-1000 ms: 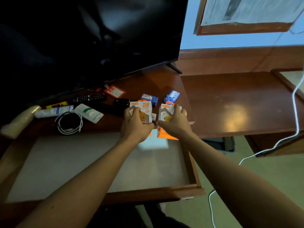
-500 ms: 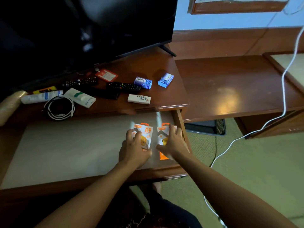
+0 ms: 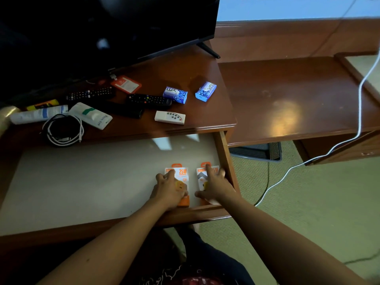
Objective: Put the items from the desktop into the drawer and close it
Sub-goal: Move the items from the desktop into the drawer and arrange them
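Head view, left hand (image 3: 169, 189) grip on left charger box (image 3: 181, 177), right hand (image 3: 216, 187) on right charger box (image 3: 200, 174), open drawer (image 3: 225, 157).

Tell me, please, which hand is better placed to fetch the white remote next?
Probably the left hand: the white remote lies straight beyond it on the desk, while the right hand sits against the drawer's right wall.

— What have you moved since a second ago?
— Both orange charger boxes. You carried them off the desktop (image 3: 205, 64) and down into the drawer (image 3: 225, 157).
— Where do they sit now?
— Side by side in its front right corner, your left hand (image 3: 169, 189) on the left box (image 3: 182, 173), your right hand (image 3: 216, 186) on the right box (image 3: 200, 174).
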